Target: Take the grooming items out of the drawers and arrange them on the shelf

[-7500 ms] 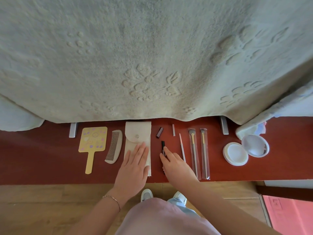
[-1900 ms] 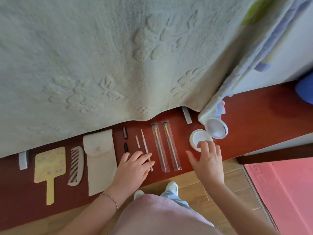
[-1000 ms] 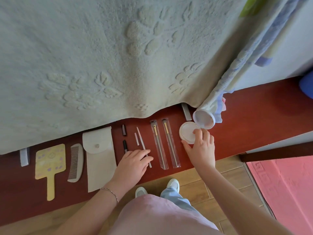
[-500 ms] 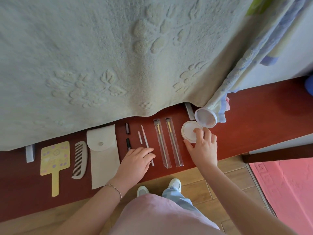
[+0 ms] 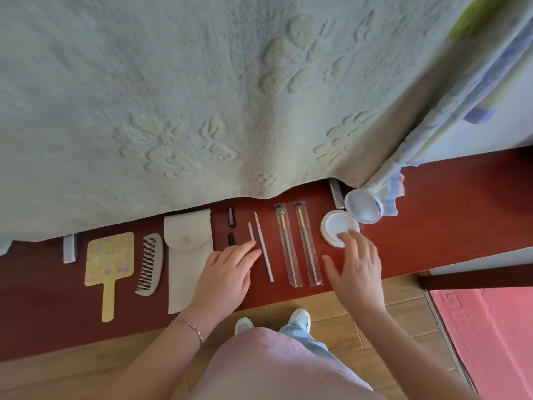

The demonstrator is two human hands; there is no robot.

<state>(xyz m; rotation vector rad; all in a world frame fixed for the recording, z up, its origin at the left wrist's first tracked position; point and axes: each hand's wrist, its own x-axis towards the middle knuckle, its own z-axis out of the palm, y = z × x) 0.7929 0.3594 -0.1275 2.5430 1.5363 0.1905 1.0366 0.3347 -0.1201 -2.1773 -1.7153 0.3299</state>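
Grooming items lie in a row on the dark red shelf [image 5: 450, 215]: a yellow hand mirror [image 5: 109, 264], a grey comb [image 5: 150, 262], a white pouch [image 5: 187, 255], two small black caps [image 5: 231, 216], a thin white stick [image 5: 263, 246], and two brushes in clear sleeves [image 5: 297, 243]. At the right is a white compact [image 5: 334, 225], its lid [image 5: 364, 205] raised. My left hand [image 5: 223, 280] rests flat beside the pouch, fingers over a black cap and near the stick. My right hand [image 5: 356, 269] hovers spread, fingertips at the compact's near edge, holding nothing.
A pale embossed blanket [image 5: 202, 96] hangs over the shelf's back edge, with a blue-patterned cloth [image 5: 450, 111] at the right. Metal handles [image 5: 70, 247] peek out under the blanket. Wooden floor [image 5: 360, 313], my shoes and a pink mat [image 5: 490, 336] lie below.
My right hand has drawn back from the compact and spread its fingers; the compact stays in place with its lid up. My left hand has barely moved.
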